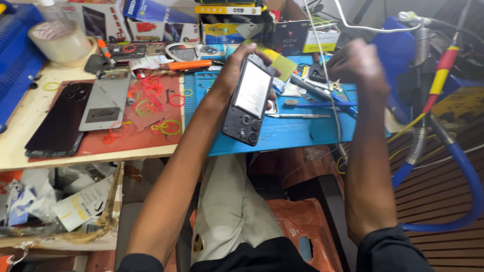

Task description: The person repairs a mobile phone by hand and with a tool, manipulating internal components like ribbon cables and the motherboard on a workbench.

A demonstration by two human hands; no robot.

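Two hands at a phone-repair bench, one gripping an opened handset

Two work surfaces fill the bench: a pale wooden benchtop [30, 118] carrying a dark red rubber mat [143, 132], and beside it a blue silicone repair mat [297, 130] strewn with small tools; on the red mat lie a black slab-shaped phone back [60, 121] and a grey rectangular metal mid-frame [105, 100], among loose red, green and yellow elastic bands [169, 126].

Above the near edge of the blue mat, the left hand [237, 68] is clamped around a dark opened smartphone with a pale inner plate [249, 100], fingers curled over its top edge, the handset tilted upright towards the camera; the grip looks firm, and it would serve best kept on the frame edges, clear of the exposed inner plate.

The right hand [358, 63] hovers over the far right of the blue mat, blurred; whether its fingers are closed on anything I cannot tell; slim silver metal tweezers [297, 116] lie near it, so a careful pick among the clutter seems wise.
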